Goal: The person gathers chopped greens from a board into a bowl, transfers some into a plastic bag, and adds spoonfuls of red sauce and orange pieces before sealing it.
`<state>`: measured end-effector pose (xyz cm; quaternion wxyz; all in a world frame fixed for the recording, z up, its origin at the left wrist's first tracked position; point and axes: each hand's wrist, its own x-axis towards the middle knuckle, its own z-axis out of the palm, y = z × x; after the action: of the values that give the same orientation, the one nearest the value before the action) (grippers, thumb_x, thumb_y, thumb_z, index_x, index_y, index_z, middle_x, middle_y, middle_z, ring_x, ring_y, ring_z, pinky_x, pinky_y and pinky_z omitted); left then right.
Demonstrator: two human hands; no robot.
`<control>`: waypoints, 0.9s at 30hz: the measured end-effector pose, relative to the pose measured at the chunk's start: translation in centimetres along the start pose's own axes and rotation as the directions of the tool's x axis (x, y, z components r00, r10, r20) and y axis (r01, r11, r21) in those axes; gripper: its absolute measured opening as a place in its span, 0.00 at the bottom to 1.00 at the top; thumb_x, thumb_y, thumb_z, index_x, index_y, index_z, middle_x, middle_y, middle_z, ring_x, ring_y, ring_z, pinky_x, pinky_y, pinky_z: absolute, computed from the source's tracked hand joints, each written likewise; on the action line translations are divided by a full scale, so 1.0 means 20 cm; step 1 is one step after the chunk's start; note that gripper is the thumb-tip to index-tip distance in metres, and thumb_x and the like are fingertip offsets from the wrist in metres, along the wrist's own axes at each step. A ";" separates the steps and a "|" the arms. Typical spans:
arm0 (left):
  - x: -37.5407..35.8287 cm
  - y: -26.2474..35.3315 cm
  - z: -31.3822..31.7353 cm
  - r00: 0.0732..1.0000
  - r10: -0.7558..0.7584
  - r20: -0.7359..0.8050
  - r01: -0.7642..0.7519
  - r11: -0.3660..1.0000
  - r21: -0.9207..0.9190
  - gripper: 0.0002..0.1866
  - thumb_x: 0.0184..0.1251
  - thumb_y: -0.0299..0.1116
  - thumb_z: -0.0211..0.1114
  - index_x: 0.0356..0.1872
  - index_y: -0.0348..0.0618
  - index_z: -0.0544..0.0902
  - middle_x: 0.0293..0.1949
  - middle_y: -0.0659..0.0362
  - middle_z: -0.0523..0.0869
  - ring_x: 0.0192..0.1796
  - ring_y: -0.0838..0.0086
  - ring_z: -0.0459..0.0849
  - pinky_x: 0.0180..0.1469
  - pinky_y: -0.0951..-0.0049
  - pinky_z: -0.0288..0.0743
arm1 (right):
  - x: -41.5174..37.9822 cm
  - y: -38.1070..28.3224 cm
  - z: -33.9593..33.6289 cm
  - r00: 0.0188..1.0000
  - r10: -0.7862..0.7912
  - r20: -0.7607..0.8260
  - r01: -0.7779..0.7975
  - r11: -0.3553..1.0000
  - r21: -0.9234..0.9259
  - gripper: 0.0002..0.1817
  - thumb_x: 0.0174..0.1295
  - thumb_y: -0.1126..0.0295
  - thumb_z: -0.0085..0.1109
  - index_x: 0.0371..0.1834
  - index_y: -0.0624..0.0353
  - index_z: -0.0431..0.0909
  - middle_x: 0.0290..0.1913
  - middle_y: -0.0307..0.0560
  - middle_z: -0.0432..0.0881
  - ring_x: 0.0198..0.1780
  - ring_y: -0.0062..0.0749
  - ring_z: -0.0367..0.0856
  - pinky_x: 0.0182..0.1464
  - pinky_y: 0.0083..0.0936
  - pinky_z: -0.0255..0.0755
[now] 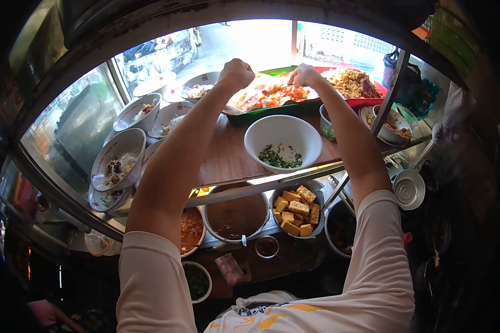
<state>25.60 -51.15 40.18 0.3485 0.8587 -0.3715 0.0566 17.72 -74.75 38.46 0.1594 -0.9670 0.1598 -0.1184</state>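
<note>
Both my arms reach forward over the shelf of a food stall. My left hand point(237, 73) is closed in a loose fist above the left end of a green tray point(280, 115); anything inside it is hidden. My right hand point(304, 76) is closed with fingers pointing down at the far side of the chopped orange-and-white food point(269, 95) heaped on that tray. Whether its fingertips hold some of this food I cannot make out. Nearer to me, between my forearms, stands a white bowl point(283, 130) with chopped green herbs point(280, 156) in the bottom.
Stacked bowls point(118, 161) with noodles lean at the left. A red tray of brown crumbly food point(353, 83) lies beyond my right forearm. Below the shelf are a pot of dark broth point(236, 213), fried tofu pieces point(297, 208) and a red stew point(191, 230). A metal frame edge point(272, 180) crosses under my arms.
</note>
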 end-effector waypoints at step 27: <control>0.01 0.09 -0.07 0.983 -0.107 0.146 0.162 0.877 -0.453 0.05 0.38 0.21 0.62 0.12 0.37 0.75 0.16 0.55 0.77 0.18 0.75 0.73 0.18 0.73 0.59 | -0.12 -0.07 -0.12 0.966 -0.006 -0.257 -0.073 0.952 -0.298 0.09 0.58 0.67 0.59 0.38 0.49 0.88 0.41 0.44 0.88 0.47 0.42 0.86 0.58 0.39 0.75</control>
<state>24.72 -51.30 42.25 0.5240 0.7763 -0.3332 -0.1083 15.16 -73.23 40.76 -0.0116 -0.9538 0.2118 -0.2130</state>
